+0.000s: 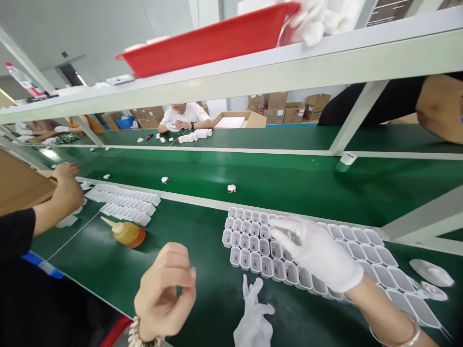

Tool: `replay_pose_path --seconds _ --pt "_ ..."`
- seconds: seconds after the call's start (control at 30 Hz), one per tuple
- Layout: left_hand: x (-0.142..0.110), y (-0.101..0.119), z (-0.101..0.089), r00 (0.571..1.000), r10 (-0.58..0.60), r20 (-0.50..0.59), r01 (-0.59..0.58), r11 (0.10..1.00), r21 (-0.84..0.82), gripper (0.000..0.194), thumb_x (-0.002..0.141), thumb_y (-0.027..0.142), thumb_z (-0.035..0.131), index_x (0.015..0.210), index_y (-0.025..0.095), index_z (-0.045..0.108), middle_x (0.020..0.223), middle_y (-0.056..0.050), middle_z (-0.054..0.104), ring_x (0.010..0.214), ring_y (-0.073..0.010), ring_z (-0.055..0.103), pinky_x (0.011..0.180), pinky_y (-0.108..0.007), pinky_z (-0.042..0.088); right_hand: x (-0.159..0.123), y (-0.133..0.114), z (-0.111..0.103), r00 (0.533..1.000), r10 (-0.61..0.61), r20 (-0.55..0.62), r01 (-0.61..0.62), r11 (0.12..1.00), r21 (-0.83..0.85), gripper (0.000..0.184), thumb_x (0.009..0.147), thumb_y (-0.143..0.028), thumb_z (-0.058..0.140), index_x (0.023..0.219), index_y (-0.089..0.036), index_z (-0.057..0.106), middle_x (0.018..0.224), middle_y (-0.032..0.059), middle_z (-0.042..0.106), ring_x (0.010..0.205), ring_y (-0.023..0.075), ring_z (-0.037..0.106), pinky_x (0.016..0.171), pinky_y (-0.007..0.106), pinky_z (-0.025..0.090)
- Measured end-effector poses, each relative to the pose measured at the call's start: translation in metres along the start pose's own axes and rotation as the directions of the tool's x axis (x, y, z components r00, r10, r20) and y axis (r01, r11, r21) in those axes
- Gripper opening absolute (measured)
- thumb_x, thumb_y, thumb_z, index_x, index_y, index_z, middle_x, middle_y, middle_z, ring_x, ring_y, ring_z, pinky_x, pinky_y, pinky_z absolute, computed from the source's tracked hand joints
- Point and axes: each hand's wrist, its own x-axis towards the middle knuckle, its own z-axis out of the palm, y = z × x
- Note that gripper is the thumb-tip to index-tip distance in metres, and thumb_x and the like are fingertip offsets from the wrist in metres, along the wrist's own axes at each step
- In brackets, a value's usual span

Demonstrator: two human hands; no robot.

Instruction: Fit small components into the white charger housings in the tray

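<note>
My right hand (318,250) wears a white glove and reaches over the rows of small white rectangular cups (255,262). Its fingers are stretched out and somewhat apart over the cup rims; whether they touch them I cannot tell. The cups stand side by side with their openings up, and dark slots show in several bottoms. My left hand (164,289) is bare, raised over the green table, fingers curled towards the thumb with nothing visible in them. A loose white glove (253,318) lies between my hands, in front of the cups.
A bottle of amber liquid (128,234) lies left, near another group of white cups (126,202). A co-worker's arm (65,193) reaches in there. Small white parts (231,188) sit on the green belt (202,166). Overhead, a shelf (231,82) carries a red tray (213,41).
</note>
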Motion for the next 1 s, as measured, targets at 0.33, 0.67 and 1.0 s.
replay_pose_path --seconds 0.33,0.67,1.0 --pt "-0.078 -0.067 0.023 0.853 -0.519 -0.061 0.522 0.851 0.054 0.016 0.078 0.004 0.046 0.077 0.020 0.048 0.073 0.001 0.050 0.067 -0.0146 0.050 0.059 -0.026 0.043 0.142 0.035 0.039 0.987 0.099 0.127 -0.066 0.969 -0.236 0.027 0.096 -0.038 0.058 0.112 -0.018 0.066 0.115 0.0078 0.068 0.100 0.0213 0.066 0.090 0.043 0.053" --pt "-0.100 -0.090 0.047 0.802 -0.590 0.094 0.570 0.803 0.172 0.015 0.080 0.008 0.045 0.075 0.020 0.052 0.069 0.002 0.046 0.065 -0.0140 0.049 0.062 -0.025 0.043 0.216 0.059 0.082 0.974 0.027 0.224 0.049 0.944 -0.327 0.031 0.096 -0.032 0.059 0.125 -0.021 0.059 0.133 0.0098 0.058 0.111 0.0239 0.061 0.094 0.046 0.052" --pt "-0.110 -0.095 0.058 0.767 -0.540 0.347 0.455 0.839 0.300 0.041 0.081 0.009 0.066 0.118 0.026 0.058 0.112 -0.007 0.059 0.103 -0.0254 0.060 0.085 -0.040 0.056 0.209 0.094 0.070 0.967 0.056 0.249 -0.025 0.992 -0.126 0.034 0.095 -0.034 0.062 0.124 -0.017 0.059 0.123 0.0090 0.062 0.104 0.0232 0.064 0.087 0.045 0.055"
